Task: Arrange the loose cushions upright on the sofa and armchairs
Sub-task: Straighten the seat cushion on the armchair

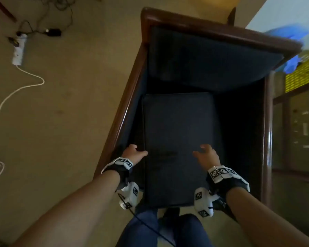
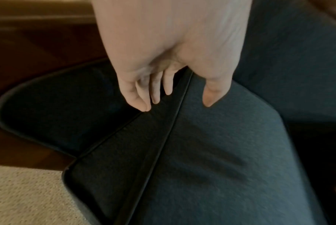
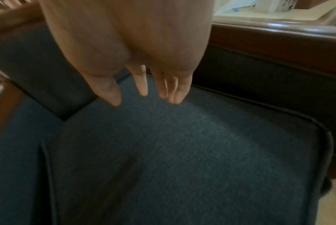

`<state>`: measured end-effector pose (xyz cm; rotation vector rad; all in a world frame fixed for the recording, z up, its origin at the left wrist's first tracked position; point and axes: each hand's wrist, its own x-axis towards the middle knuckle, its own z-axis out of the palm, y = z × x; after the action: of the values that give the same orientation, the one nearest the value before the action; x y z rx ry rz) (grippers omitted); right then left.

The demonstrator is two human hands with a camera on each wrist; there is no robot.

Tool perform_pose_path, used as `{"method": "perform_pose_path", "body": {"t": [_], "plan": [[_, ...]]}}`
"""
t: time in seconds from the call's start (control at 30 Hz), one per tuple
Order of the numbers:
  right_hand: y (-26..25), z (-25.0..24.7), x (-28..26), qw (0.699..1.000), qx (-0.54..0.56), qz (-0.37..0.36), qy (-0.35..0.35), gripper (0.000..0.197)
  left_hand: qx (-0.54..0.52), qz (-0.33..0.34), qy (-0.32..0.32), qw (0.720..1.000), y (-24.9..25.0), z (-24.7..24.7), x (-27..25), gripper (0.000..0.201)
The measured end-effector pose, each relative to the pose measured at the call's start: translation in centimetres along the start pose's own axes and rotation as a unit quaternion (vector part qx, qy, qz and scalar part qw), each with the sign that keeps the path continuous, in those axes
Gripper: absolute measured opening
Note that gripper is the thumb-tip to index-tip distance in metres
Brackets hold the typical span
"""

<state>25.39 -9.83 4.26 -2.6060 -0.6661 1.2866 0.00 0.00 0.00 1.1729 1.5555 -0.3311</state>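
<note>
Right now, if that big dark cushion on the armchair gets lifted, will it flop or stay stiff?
The cushion probably holds its shape: piped edges and a flat boxy slab suggest firm foam. It is likely bulky rather than heavy, hence left hand and right hand. Its woven fabric looks grippy, not slippery.

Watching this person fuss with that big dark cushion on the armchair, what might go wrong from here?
1. The left hand has its thumb on top of the cushion and its fingers at the side edge, while the right hand hovers open; lifted one-sidedly, the cushion may twist or slip.
2. The cushion overhangs the seat's front toward the person's legs, so it might slide onto the carpet.
3. The white cable on the carpet is a trip hazard.
</note>
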Motion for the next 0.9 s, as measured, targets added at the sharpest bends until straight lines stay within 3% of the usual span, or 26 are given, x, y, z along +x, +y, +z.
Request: {"method": "perform_pose_path", "body": {"t": [0.13, 0.23, 0.4, 0.47, 0.53, 0.63, 0.67, 0.77, 0.9], "plan": [[1.1, 0.3, 2.9, 0.999, -0.011, 0.045, 0.005, 0.063, 0.021, -0.021, -0.013, 0.999, 0.1, -0.2, 3.9, 0.091], [2.0, 1.3, 4.4, 0.995, -0.080, 0.060, 0.014, 0.075, 0.065, -0.033, -0.017, 0.997, -0.2, 0.5, 6.2, 0.108], [3.5, 3.9, 5.3, 0.984, -0.160, 0.069, -0.028, 0.097, -0.020, -0.068, -0.063, 0.995, -2.3, 3.1, 9.8, 0.132], [4.2, 4.6, 5.4, 0.976, -0.208, 0.051, -0.030, 0.106, -0.073, -0.089, -0.077, 0.990, -5.4, 5.4, 12.6, 0.127], [4.6, 4.9, 5.6, 0.970, -0.239, 0.036, -0.019, 0.111, -0.114, -0.106, -0.079, 0.985, -5.4, 6.0, 12.0, 0.110], [5.1, 5.2, 5.8, 0.967, -0.253, 0.022, -0.015, 0.115, -0.174, -0.103, -0.094, 0.975, -3.1, 5.8, 9.0, 0.045], [5.2, 5.3, 5.9, 0.968, -0.251, 0.017, -0.016, 0.116, -0.192, -0.102, -0.101, 0.971, -2.6, 5.7, 8.5, 0.040], [5.7, 5.3, 6.4, 0.969, -0.246, 0.012, -0.025, 0.118, -0.208, -0.081, -0.098, 0.970, -1.5, 5.6, 7.5, 0.077], [6.4, 3.7, 6.9, 0.978, -0.204, 0.010, -0.042, 0.119, -0.211, -0.011, -0.068, 0.975, -0.3, 5.5, 5.2, 0.081]]}}
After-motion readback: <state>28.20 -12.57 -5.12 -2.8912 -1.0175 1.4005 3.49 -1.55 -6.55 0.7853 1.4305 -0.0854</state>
